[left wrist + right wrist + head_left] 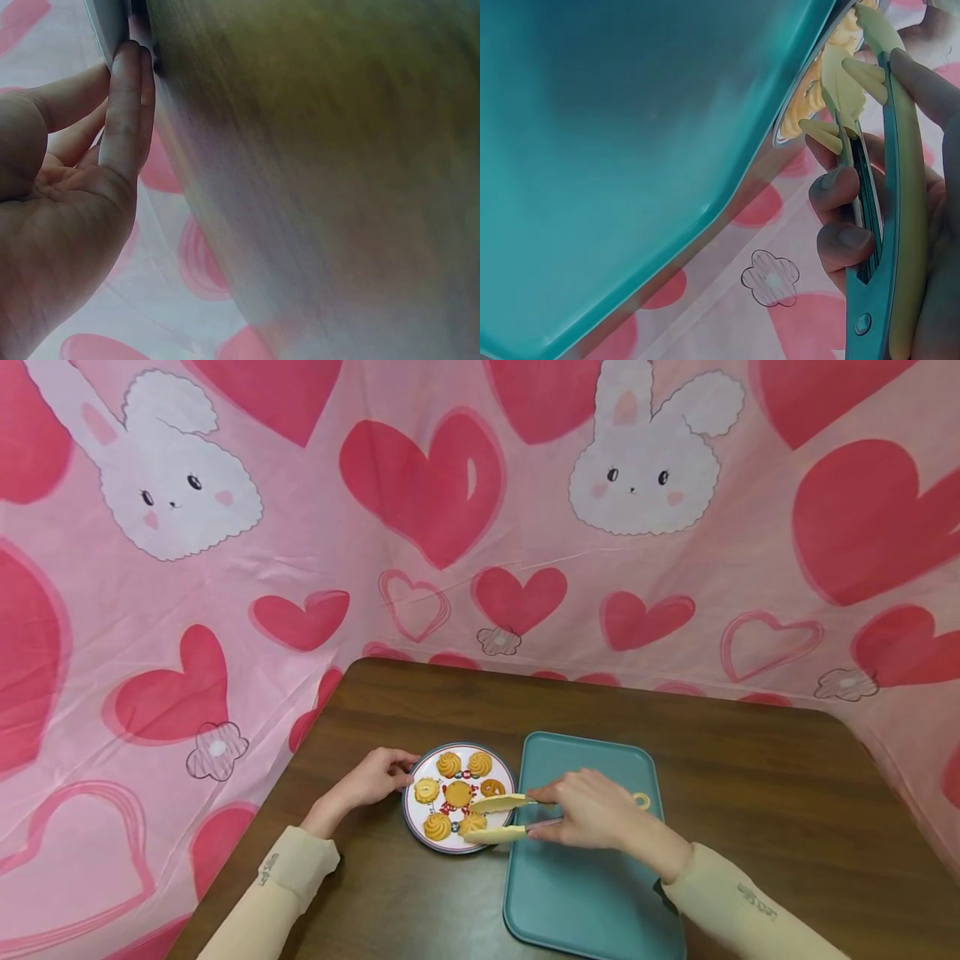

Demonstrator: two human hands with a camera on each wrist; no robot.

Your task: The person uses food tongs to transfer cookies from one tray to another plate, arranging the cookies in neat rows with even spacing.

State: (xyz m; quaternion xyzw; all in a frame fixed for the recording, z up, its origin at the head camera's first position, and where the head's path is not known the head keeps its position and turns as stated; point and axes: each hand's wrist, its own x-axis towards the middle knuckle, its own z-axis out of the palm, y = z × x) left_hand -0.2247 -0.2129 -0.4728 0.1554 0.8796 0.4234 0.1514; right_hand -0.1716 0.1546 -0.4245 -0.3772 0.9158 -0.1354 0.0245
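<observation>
At its left rim, a round white plate (414, 817) with a dark edge is pinched between the thumb and fingers of my left hand (377, 775). Several golden cookies lie on it, among them swirled ones and a pretzel-shaped one (492, 787). My right hand (596, 812) grips pale yellow and teal tongs (904, 225). Their two tips stand apart over the plate's right side, around a swirled cookie (473, 823) at the lower right; whether they touch it I cannot tell. The tongs partly cover that cookie.
A teal rectangular tray (577, 885) lies right of the plate, under my right hand. A small ring-shaped cookie (641, 800) is on its right part, partly behind the hand. Brown wooden table (780, 827) surrounds both, with a pink heart-patterned cloth (540, 543) behind.
</observation>
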